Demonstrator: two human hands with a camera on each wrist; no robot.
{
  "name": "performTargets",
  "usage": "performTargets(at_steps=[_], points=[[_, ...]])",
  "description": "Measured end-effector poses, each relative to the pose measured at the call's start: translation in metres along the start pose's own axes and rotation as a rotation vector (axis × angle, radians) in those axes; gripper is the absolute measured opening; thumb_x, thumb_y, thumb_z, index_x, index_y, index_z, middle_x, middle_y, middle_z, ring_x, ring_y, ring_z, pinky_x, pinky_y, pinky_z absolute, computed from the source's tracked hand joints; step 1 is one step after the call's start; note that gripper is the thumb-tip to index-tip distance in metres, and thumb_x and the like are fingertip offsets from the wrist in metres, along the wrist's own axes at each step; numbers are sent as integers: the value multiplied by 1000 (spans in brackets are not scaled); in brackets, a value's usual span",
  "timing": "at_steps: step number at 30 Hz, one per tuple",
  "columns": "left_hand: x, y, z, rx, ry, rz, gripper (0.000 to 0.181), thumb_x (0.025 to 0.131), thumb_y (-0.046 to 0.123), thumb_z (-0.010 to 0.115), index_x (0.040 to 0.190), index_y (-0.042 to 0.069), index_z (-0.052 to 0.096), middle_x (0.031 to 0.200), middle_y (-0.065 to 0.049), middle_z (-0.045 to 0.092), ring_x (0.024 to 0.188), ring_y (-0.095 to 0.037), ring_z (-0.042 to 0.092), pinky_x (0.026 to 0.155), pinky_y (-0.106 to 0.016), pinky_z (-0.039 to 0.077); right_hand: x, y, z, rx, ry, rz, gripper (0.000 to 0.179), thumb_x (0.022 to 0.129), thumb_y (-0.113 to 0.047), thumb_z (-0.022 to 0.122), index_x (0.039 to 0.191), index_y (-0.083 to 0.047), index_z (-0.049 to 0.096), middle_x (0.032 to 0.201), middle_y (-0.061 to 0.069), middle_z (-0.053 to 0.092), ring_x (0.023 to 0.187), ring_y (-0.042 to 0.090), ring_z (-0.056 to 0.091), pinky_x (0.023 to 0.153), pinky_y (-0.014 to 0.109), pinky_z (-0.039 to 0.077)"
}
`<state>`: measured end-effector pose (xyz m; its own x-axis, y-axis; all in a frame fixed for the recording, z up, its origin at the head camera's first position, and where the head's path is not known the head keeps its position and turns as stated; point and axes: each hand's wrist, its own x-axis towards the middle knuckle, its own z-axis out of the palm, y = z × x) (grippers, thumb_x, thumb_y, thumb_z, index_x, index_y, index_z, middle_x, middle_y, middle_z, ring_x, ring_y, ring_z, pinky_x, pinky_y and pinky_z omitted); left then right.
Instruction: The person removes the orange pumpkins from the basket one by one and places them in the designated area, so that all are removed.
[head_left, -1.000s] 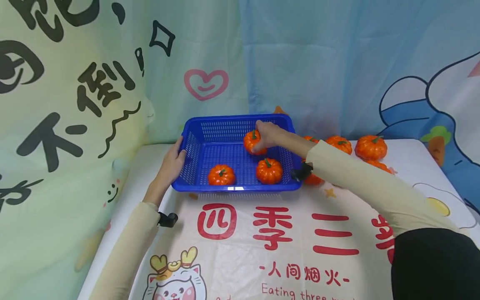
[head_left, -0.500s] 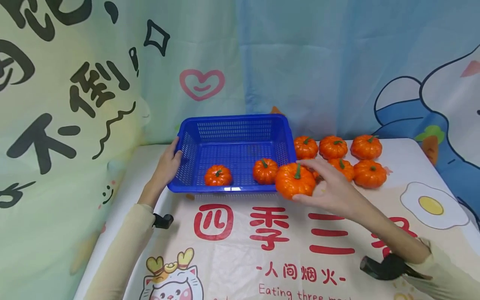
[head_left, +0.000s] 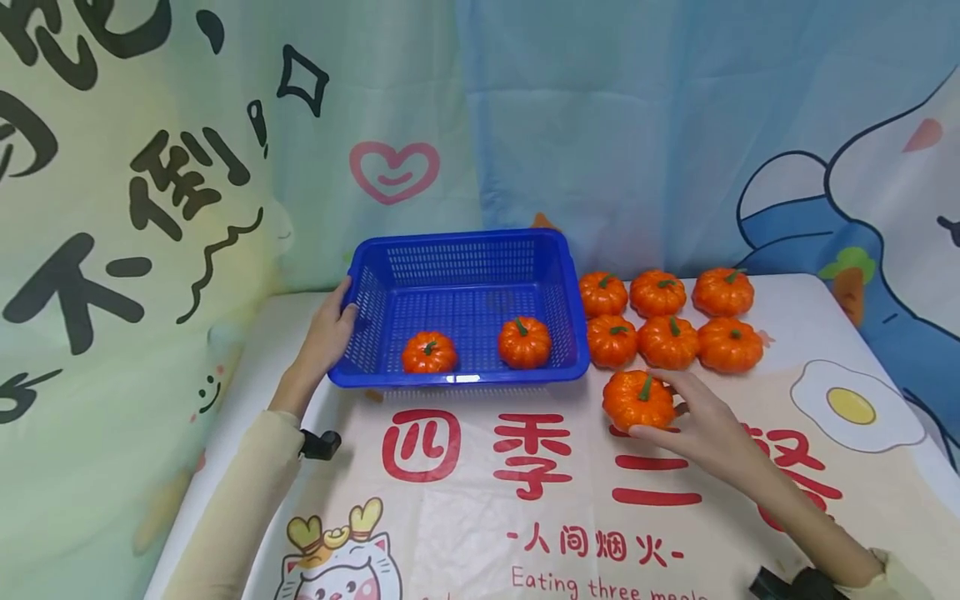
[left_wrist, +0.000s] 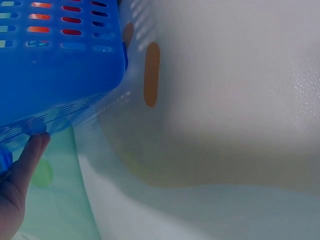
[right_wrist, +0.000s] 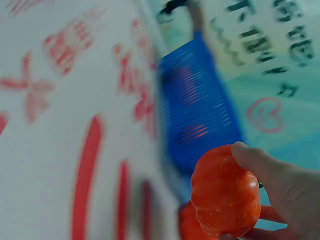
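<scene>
My right hand (head_left: 701,429) grips a small orange toy pumpkin (head_left: 638,401) with a green stem, between thumb and fingers, in front of the pumpkins beside the basket. The right wrist view shows this pumpkin (right_wrist: 225,192) up close, with one fingertip at its top. My left hand (head_left: 318,342) holds the left side of a blue plastic basket (head_left: 457,379); in the left wrist view a finger (left_wrist: 32,155) presses against the basket's outer wall (left_wrist: 55,80). Inside the basket, near its front wall, sit a left pumpkin (head_left: 429,352) and a right pumpkin (head_left: 524,342).
Several more pumpkins (head_left: 669,342) stand in two rows right of the basket, close against its right wall. A printed cloth (head_left: 450,533) with red characters covers much of the white table (head_left: 787,308). A patterned curtain (head_left: 600,125) hangs directly behind.
My right hand has lifted a pumpkin out of the basket and carried it right and toward me, lowering it in front of the two rows. My left hand stays on the basket.
</scene>
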<state>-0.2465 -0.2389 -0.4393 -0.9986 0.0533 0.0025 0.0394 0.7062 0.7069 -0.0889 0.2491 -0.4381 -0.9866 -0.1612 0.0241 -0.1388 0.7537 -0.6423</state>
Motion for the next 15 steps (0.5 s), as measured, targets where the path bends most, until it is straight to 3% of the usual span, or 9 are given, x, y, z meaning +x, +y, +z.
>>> performTargets(at_steps=[6,15], points=[[-2,1,1,-11,0,-2,57,103,18,32,156,7,15,161,-19,19,149,-39,18,122,-54,16,20,24,18,-16,-70,37,83,78,-39,80,140,-1,41,133,23,48,112,35,52,87,52,56],[0,-1,0,-11,2,-3,57,103,19,32,156,8,15,161,-19,19,149,-38,18,122,-54,16,33,31,27,-3,-89,37,85,79,-41,78,143,0,38,138,24,45,121,38,47,95,58,50]])
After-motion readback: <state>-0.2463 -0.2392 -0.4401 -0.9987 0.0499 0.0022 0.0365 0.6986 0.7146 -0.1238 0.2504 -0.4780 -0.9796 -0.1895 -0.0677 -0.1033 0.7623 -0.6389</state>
